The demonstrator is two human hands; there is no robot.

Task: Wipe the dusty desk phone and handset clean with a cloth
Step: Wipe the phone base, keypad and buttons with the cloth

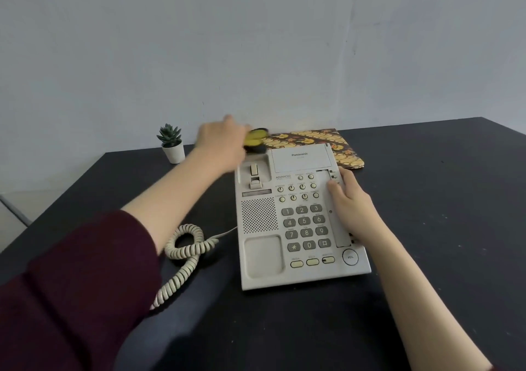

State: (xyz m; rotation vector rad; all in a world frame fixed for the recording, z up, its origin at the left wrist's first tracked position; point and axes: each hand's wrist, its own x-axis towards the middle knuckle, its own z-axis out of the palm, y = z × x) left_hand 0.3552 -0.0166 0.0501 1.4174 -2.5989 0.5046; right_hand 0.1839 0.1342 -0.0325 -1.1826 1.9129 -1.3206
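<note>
A desk phone (301,216) is steadied on the dark tabletop (427,199) by the right hand (351,199), whose fingers (334,186) are laid flat and close together along the phone's right edge. The left hand (220,145) is reached past the phone's far left corner, blurred, its fingers closed around something yellow and dark (254,140) — whether this is the cloth cannot be told. The handset is not seen; its cradle (254,171) lies bare, and the coiled cord (185,248) is trailed off to the left. The wipe would best be made in firm strokes, the base kept pinned so it is not dragged. One container is shown — a small white pot (174,152) holding a succulent (169,134), well apart. A patterned folder (321,142) lies behind the phone.
</note>
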